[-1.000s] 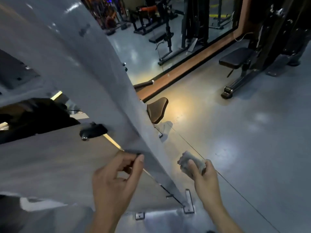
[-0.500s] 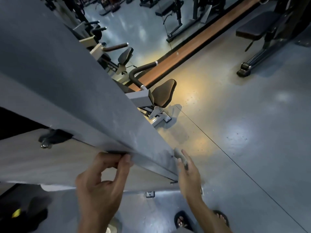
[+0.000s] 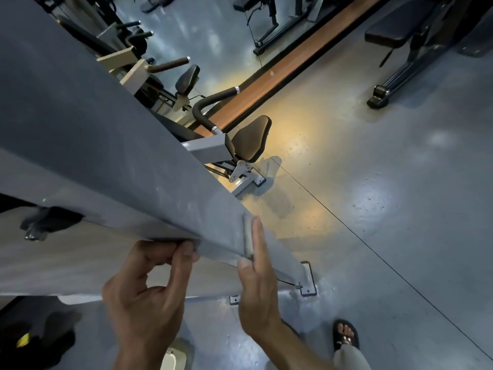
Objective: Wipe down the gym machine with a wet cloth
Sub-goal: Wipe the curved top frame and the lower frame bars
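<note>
Wiping seems barely begun: flat right hand [image 3: 256, 287] presses cloth [image 3: 248, 237] to the machine panel [image 3: 106, 145] at 6 o'clock, left hand [image 3: 144, 297] gripping its edge.

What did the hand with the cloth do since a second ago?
The right hand carried the cloth from mid-air leftward onto the grey panel and now presses it flat there with straight fingers. The left hand stayed where it was, pinching the panel's lower edge.
</note>
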`<state>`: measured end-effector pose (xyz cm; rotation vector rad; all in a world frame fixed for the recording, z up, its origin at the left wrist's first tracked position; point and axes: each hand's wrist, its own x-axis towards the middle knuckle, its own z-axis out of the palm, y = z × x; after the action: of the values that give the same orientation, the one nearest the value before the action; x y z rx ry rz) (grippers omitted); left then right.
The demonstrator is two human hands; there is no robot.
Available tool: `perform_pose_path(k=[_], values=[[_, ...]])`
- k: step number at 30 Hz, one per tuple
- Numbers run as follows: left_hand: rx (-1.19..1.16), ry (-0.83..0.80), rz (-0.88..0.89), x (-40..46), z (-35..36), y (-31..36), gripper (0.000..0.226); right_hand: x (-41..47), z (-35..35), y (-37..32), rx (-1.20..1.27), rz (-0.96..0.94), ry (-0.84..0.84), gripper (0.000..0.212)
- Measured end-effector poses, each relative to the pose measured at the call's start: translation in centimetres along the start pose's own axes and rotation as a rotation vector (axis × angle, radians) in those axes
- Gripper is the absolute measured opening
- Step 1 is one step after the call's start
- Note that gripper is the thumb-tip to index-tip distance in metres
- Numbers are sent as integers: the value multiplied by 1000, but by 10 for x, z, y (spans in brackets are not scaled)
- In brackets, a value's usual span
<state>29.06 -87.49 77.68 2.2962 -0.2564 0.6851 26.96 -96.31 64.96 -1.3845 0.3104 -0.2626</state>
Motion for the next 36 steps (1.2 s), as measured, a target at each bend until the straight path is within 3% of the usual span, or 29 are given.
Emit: perform_pose_path(k=[4, 9, 13, 16, 19, 22, 26, 29, 33, 36], values=[[-9, 1, 10, 0, 0, 1, 11, -1, -2, 8, -57, -75, -27, 69], [-19, 17, 21, -1, 2, 0, 16, -8, -15, 38, -145, 102, -18, 74], [-20, 4, 28, -1, 1, 2, 20, -11, 6, -20, -71, -126, 2, 77], [-6, -14, 37, 0, 1, 5, 19, -11, 6, -17, -101, -160, -7, 79], [-26, -14, 42, 0, 0, 5, 19, -13, -4, 20, -209, -69, 10, 80], [-41, -4, 9, -1, 0, 4, 21, -16, -3, 13, -227, -8, 30, 82], [-20, -10, -14, -2, 1, 5, 22, -16, 16, -49, -114, -218, 37, 89], [-18, -2, -27, -3, 2, 6, 24, -15, 14, -46, -156, -300, 6, 94], [-25, 22, -33, -3, 3, 5, 24, -18, -8, 1, -293, -65, -43, 102], [-38, 17, -37, -4, 4, 4, 19, -19, -3, -16, -286, -63, -14, 98]])
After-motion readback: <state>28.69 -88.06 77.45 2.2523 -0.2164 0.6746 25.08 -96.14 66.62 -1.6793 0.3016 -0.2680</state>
